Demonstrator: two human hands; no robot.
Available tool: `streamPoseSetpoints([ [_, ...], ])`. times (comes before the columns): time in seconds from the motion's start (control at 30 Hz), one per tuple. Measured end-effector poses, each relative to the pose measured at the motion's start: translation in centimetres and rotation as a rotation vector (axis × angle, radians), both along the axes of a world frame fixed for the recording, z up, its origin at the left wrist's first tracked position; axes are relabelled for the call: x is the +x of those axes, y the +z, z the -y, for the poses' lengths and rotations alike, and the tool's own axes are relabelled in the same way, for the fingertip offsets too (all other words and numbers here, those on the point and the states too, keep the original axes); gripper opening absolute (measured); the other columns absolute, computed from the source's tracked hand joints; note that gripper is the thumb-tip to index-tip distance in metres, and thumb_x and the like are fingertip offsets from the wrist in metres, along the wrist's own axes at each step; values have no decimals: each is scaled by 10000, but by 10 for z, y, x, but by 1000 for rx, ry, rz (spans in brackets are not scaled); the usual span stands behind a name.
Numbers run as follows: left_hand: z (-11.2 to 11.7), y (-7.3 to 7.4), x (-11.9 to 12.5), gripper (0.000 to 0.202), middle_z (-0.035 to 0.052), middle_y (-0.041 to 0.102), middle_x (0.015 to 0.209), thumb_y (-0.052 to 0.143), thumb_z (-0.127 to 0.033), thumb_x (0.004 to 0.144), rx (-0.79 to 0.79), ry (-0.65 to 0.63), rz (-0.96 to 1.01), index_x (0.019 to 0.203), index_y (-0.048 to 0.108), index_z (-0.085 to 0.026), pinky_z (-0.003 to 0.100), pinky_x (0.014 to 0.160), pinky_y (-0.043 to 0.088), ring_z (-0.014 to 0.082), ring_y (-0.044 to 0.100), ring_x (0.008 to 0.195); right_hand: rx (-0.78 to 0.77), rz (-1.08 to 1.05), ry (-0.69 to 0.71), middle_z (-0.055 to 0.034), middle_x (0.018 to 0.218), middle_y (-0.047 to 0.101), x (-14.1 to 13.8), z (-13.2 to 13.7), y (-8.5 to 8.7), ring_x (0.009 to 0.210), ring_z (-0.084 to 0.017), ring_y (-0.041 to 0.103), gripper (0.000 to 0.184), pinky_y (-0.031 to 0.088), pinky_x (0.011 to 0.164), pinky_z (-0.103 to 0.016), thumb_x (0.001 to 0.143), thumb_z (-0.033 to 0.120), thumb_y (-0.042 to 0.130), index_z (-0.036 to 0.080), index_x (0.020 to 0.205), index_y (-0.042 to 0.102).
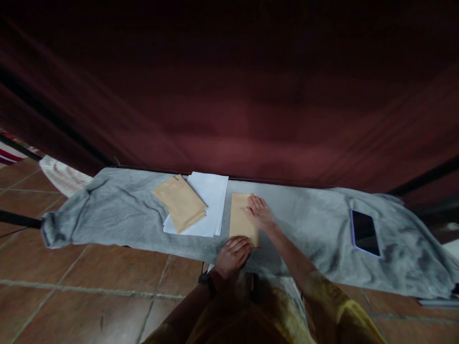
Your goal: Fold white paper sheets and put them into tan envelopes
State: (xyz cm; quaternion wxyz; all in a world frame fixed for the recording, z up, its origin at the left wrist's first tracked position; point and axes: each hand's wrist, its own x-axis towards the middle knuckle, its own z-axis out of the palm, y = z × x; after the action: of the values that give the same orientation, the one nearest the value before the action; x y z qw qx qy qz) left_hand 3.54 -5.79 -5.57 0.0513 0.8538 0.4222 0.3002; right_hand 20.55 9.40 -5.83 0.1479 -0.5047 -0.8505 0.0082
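Note:
A tan paper envelope (238, 215) lies lengthwise on the grey cloth in front of me. My right hand (260, 213) rests on its upper right side, fingers extended and flat against the paper. At the near end, my left hand (234, 254) lies over the lower left corner with its fingers slightly bent, pressing down rather than gripping. To the left sits a small stack of similar tan envelopes (181, 203), tilted, partly covering white paper sheets (211, 200).
A grey cloth (304, 215) covers the long narrow surface, wrinkled at both ends. A phone (365, 232) with a pale purple edge lies at the right. Dark red fabric (229, 119) rises behind the far edge. Brown floor tiles (107, 291) show below.

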Motion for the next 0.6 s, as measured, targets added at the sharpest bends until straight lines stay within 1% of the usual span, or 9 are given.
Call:
streamPoseSetpoints([
  [0.1,0,2,0,292,63,734,1283,511,-229,1030,13,-7,21,1255,697,-230,409,1087,551,195,664,1234,-3,5,-29,-170,1641,364,1,10,-4,1524,-264,368,623,265,1269,-505,1064,336,331,89,1630,247],
  [0.2,1,5,0,277,60,736,1279,532,-225,1020,22,0,36,1241,699,-225,405,1081,563,197,673,1219,-19,12,-26,-165,1649,348,7,23,-6,1540,-265,335,624,271,1271,-500,1069,369,301,78,1621,273],
  [0.4,1,8,0,271,62,739,1270,542,-193,1006,18,-5,44,1226,698,-219,406,1077,568,198,672,1224,-100,53,76,-105,1658,353,26,60,-1,1546,-228,321,565,263,1282,-465,1082,338,251,115,1589,367],
  [0.5,2,9,0,276,65,736,1275,538,-191,1001,8,-3,64,1224,699,-221,414,1072,570,201,673,1223,-124,13,128,-74,1656,366,36,81,4,1537,-206,340,538,271,1282,-462,1089,315,242,150,1578,395],
  [0.6,1,12,1,295,65,736,1269,519,-170,997,-10,-2,83,1223,700,-222,414,1070,570,200,673,1217,-137,-71,159,-75,1618,440,44,100,8,1501,-188,407,512,311,1269,-449,1092,291,251,161,1537,467],
])
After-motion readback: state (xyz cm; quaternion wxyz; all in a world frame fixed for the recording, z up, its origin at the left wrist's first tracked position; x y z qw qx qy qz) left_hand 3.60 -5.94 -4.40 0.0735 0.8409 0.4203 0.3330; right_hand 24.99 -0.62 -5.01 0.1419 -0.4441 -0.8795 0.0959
